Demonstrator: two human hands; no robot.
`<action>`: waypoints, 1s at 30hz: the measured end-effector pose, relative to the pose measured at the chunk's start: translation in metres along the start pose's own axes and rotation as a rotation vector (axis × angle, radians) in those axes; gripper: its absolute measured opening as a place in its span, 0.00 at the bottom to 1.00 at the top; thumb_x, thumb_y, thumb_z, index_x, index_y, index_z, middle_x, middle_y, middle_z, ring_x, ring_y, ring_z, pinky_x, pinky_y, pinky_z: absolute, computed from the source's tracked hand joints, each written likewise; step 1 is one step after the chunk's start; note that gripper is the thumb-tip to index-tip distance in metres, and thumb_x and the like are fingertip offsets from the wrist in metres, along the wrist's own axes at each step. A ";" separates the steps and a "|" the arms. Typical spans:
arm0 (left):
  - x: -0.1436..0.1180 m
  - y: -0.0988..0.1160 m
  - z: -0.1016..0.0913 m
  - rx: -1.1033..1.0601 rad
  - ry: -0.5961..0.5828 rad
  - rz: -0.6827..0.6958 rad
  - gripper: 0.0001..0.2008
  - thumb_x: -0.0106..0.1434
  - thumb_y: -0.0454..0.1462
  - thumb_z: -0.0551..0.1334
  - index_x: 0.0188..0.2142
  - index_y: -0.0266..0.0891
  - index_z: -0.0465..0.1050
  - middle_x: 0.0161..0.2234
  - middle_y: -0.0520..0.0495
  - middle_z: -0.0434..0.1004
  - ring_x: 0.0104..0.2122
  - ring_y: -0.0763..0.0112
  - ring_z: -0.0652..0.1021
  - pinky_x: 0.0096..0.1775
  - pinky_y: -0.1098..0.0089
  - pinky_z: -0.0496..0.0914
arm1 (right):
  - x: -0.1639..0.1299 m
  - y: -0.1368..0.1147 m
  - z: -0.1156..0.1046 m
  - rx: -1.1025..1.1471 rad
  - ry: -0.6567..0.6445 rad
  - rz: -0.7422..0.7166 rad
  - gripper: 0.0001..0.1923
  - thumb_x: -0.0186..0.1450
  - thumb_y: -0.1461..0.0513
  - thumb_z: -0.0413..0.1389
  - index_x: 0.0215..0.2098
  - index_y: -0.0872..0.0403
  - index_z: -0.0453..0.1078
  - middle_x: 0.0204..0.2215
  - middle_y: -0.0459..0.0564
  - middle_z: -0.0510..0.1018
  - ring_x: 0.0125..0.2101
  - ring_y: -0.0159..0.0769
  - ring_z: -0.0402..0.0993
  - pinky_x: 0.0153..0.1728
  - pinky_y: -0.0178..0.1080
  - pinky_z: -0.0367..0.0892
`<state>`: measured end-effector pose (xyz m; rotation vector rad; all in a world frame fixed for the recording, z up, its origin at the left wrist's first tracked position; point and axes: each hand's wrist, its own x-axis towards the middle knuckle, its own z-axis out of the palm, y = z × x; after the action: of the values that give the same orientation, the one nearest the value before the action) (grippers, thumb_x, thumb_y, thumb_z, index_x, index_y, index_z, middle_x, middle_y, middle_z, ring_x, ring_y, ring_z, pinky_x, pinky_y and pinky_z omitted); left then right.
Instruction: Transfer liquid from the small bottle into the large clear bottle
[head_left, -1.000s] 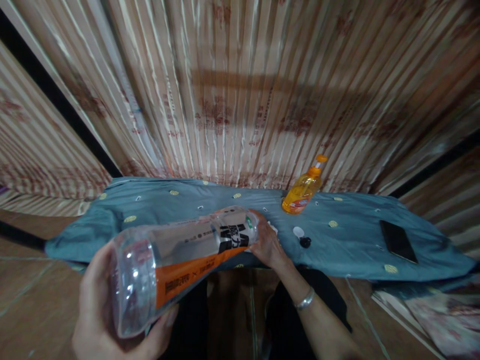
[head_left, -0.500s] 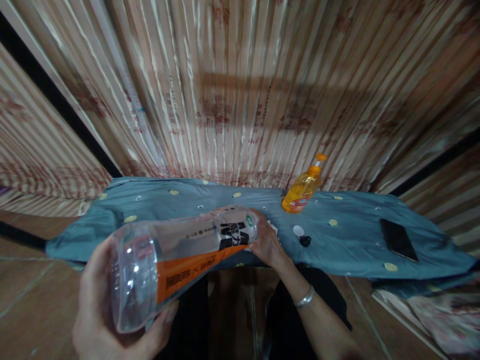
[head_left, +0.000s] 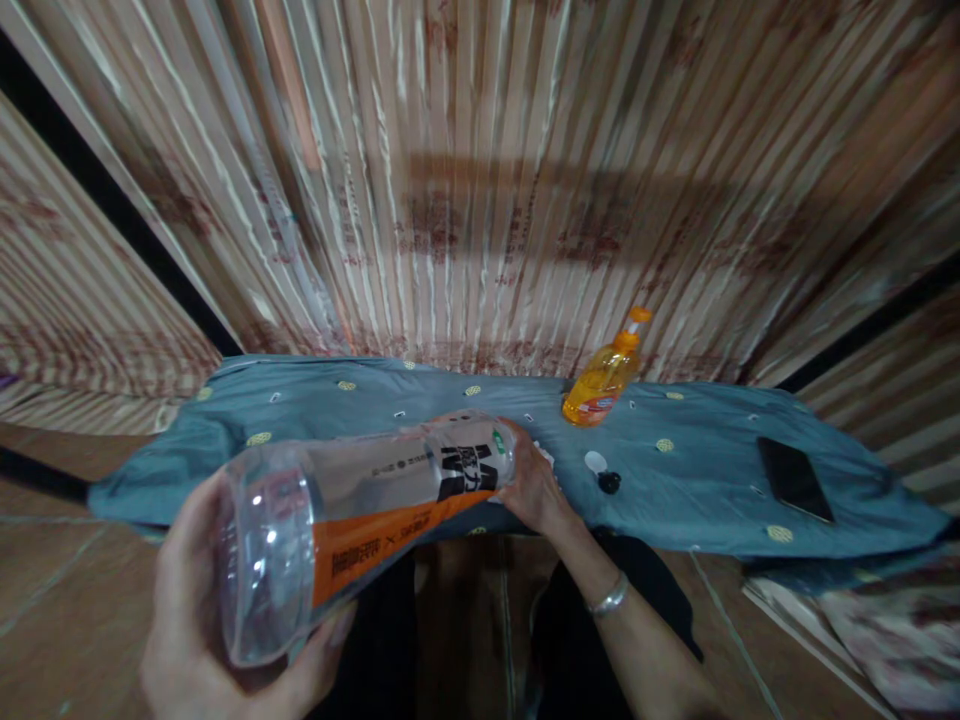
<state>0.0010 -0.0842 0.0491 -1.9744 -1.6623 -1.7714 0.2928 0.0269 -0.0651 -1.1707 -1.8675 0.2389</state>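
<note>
A large clear plastic bottle [head_left: 382,520] with an orange and black printed label lies sideways in the air between my hands. Around its wide bottom end, nearest the camera, my left hand [head_left: 202,610] is wrapped. My right hand [head_left: 532,485] grips the narrower far end, and its fingers are partly hidden behind the bottle. Something white shows just beyond the right hand, too covered to make out. To the right of that hand, a small white disc [head_left: 596,462] and a small black object [head_left: 609,483] lie together on the blue cloth [head_left: 697,480].
An orange pump bottle [head_left: 600,385] stands at the back of the cloth-covered table. Farther right lies a black phone [head_left: 795,478]. A striped curtain [head_left: 480,200] hangs close behind, with dark poles [head_left: 127,200] slanting at both sides. My knees are under the front edge.
Both hands keep their hold on the bottle, which stays almost where it was. The view has shifted very slightly.
</note>
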 end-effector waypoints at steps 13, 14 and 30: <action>0.009 0.007 0.002 0.001 0.006 -0.029 0.49 0.50 0.53 0.73 0.71 0.58 0.64 0.63 0.45 0.75 0.58 0.33 0.77 0.67 0.26 0.61 | -0.002 0.000 0.002 0.003 0.005 0.018 0.41 0.61 0.64 0.62 0.71 0.54 0.58 0.63 0.64 0.76 0.65 0.57 0.75 0.63 0.60 0.75; 0.009 0.007 0.002 -0.004 0.014 -0.031 0.49 0.49 0.53 0.73 0.71 0.58 0.65 0.62 0.44 0.76 0.57 0.31 0.78 0.66 0.24 0.62 | -0.002 0.001 0.003 0.002 0.006 0.018 0.41 0.61 0.64 0.62 0.71 0.54 0.58 0.63 0.64 0.76 0.65 0.56 0.75 0.63 0.60 0.74; 0.014 0.016 0.000 -0.013 -0.027 -0.083 0.44 0.54 0.53 0.69 0.71 0.66 0.62 0.64 0.50 0.76 0.61 0.32 0.78 0.61 0.28 0.73 | -0.001 0.000 0.003 0.000 -0.001 0.023 0.43 0.59 0.65 0.61 0.71 0.52 0.57 0.64 0.62 0.76 0.65 0.56 0.74 0.64 0.60 0.73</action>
<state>0.0090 -0.0813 0.0684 -1.9710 -1.7696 -1.7945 0.2903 0.0266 -0.0673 -1.1928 -1.8551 0.2527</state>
